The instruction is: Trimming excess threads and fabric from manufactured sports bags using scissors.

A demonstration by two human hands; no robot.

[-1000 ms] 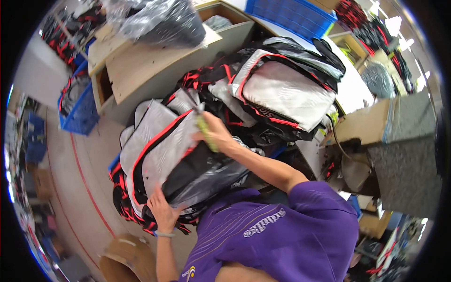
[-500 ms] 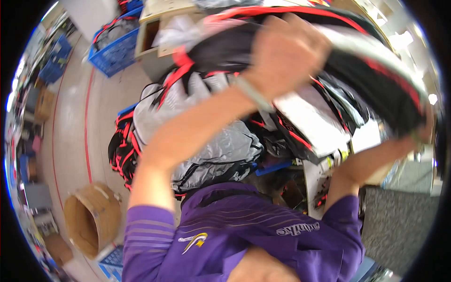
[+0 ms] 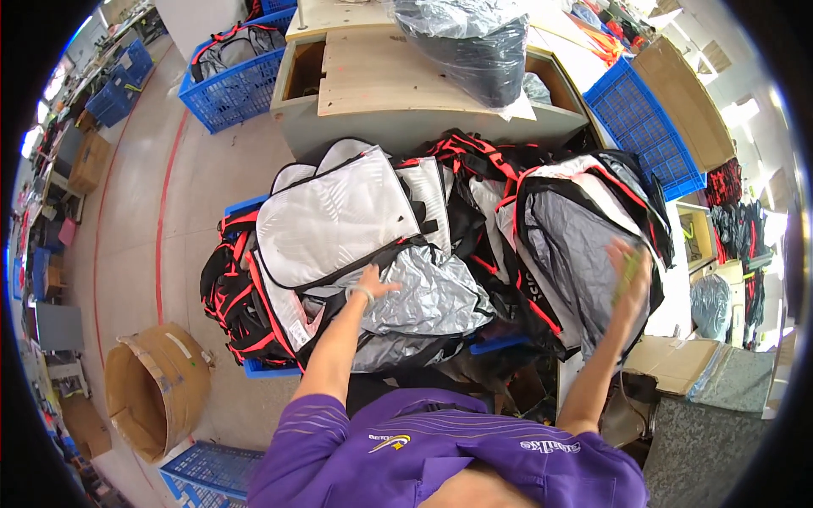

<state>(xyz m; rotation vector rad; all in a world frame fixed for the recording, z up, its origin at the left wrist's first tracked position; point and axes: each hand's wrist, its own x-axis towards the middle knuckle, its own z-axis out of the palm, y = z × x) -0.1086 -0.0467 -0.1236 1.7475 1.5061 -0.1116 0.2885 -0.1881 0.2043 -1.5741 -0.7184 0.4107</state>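
My left hand [image 3: 373,289] rests with fingers spread on the crinkled silver lining [image 3: 428,292] of an unfinished bag on the left pile. Above it lies a pale grey padded panel [image 3: 339,220] with black edging. On the right, my right hand [image 3: 628,278], slightly blurred, is over a grey, black and red bag [image 3: 563,233] that lies opened out. A small yellow-green tool [image 3: 628,273] shows along its fingers; its exact kind is unclear. Whether that hand presses on the bag's grey lining cannot be made out.
A wooden-topped table [image 3: 364,72] stands ahead with a plastic-wrapped dark bundle [image 3: 470,59] on it. Blue crates [image 3: 233,93] are at the far left, another blue crate [image 3: 648,127] at the far right. A cardboard box [image 3: 161,394] lies open on the floor at left.
The black, red and white bag piece I held raised has come down onto the right pile. My left hand has dropped to the left pile, and my right hand has moved inward.
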